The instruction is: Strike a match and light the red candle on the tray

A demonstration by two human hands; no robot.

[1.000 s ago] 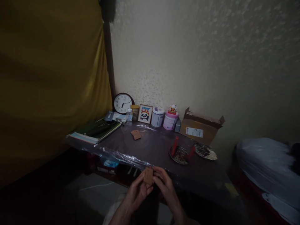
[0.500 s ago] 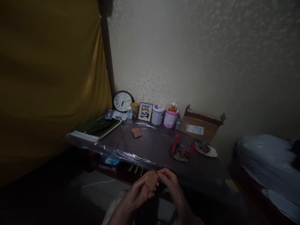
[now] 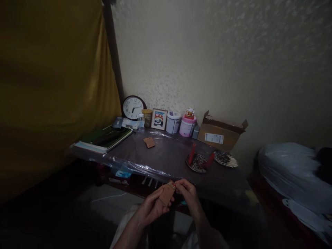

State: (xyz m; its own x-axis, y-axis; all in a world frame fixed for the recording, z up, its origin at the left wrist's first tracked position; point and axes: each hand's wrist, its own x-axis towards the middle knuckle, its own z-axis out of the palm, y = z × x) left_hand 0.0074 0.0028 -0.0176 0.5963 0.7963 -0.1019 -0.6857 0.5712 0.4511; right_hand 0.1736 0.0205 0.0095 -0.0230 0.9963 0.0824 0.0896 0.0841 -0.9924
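Note:
A small brown cardboard matchbox [image 3: 166, 196] rests in my left hand [image 3: 154, 206], with the thumb on top and the fingers curled beneath. At its far end the box is open, and red-tipped matches [image 3: 171, 184] show there. My right hand [image 3: 188, 195] pinches at this open end with thumb and forefinger; whether a match is between them is too small to tell. Both hands are in front of the table's near edge. Farther back on the table [image 3: 160, 157] lie more flat brown cardboard pieces [image 3: 149, 142].
Two red candles [image 3: 192, 154] are on a metal plate [image 3: 196, 169], one upright, one leaning. Beside it, another plate [image 3: 223, 157] bears pale sticks. A clock [image 3: 134, 107], framed panda picture [image 3: 158, 119], tins [image 3: 173, 122] and a cardboard box [image 3: 220, 133] line the wall. Books [image 3: 103, 141] lie left.
The matchbox has come open at its far end, and red-tipped matches now show by my right fingers. My view has shifted slightly, so the table sits a little higher.

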